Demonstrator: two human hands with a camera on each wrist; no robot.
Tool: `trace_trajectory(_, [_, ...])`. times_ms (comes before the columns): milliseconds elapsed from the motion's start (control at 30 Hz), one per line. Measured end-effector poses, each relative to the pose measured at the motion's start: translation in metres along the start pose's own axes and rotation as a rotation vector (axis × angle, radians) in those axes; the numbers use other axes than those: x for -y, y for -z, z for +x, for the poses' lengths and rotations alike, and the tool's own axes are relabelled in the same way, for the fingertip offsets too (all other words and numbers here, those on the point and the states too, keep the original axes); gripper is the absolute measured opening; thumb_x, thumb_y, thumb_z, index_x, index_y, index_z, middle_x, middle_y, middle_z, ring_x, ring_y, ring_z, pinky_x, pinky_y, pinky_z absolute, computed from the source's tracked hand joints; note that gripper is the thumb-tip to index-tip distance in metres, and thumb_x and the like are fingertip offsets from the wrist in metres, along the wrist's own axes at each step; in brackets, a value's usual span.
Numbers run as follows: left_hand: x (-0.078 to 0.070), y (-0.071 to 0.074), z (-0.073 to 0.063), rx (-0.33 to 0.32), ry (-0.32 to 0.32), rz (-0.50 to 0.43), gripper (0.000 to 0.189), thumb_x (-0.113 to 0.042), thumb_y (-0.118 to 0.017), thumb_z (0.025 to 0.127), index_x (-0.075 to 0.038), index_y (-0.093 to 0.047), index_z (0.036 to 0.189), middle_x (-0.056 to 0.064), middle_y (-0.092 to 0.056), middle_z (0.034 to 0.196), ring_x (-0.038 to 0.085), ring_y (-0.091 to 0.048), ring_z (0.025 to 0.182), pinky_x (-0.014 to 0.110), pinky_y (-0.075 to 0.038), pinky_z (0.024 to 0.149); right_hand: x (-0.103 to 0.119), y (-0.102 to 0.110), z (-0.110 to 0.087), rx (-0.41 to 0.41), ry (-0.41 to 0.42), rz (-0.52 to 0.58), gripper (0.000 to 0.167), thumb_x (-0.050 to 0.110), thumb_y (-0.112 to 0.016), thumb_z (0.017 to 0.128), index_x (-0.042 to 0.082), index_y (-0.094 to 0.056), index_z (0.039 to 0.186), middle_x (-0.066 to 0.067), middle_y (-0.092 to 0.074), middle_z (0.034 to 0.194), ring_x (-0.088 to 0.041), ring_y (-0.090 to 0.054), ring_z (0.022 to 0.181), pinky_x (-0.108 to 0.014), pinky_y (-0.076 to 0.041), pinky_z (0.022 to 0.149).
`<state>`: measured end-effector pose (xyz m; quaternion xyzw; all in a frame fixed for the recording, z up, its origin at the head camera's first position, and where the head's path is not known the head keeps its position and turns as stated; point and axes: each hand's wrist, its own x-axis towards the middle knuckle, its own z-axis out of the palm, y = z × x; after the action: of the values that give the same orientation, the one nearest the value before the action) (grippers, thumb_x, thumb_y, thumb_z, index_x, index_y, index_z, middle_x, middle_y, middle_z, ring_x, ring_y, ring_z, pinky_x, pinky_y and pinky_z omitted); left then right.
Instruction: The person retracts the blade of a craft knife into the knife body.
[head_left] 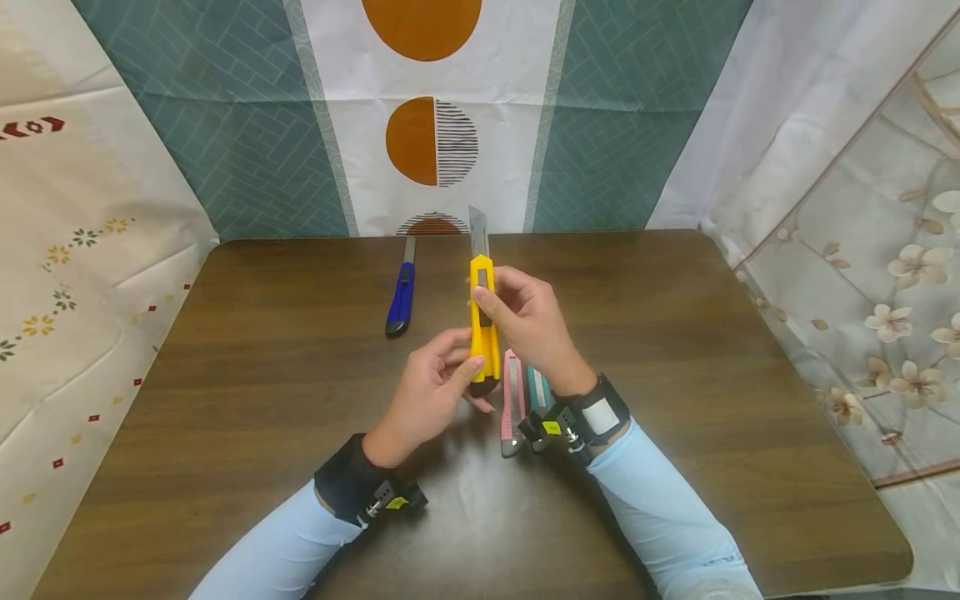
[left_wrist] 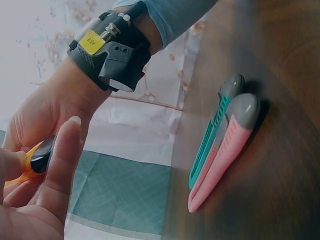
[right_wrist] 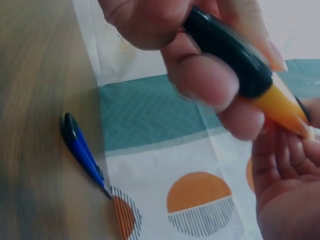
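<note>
Both hands hold a yellow utility knife (head_left: 484, 333) up over the table, its blade (head_left: 479, 232) out and pointing away. My left hand (head_left: 431, 387) grips the lower end near the black end cap (right_wrist: 230, 52), thumb on top. Higher up, my right hand (head_left: 532, 325) pinches the body, its thumb lying by the slider. A blue utility knife (head_left: 401, 298) lies to the left with some blade showing. Below the right hand lie a pink utility knife (left_wrist: 225, 150) and a teal utility knife (left_wrist: 212, 127) side by side, the teal one partly hidden by the right wrist in the head view.
The brown wooden table (head_left: 247, 375) reaches back to a patterned curtain (head_left: 255, 108) along its far edge. Flowered cloth (head_left: 900, 333) hangs at the right, and cream cloth (head_left: 90, 275) at the left. Each wrist wears a black strap with a small camera (left_wrist: 120, 67).
</note>
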<state>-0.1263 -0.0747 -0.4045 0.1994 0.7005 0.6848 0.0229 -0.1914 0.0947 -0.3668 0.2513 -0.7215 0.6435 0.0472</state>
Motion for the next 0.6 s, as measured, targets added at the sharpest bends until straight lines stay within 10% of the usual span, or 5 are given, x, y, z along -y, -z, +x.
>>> trace_trajectory(600, [0.0002, 0.0034, 0.0039, -0.011, 0.116, -0.004, 0.020, -0.007, -0.061, 0.102, -0.001, -0.054, 0.120, 0.021, -0.072, 0.123, 0.030, -0.078, 0.091, 0.047, -0.065, 0.066, -0.0005, 0.0082, 0.0037, 0.101, -0.165, -0.177, 0.025, 0.029, -0.065, 0.103, 0.007, -0.073, 0.096, -0.009, -0.065, 0.078, -0.037, -0.061, 0.072, -0.031, -0.059, 0.057])
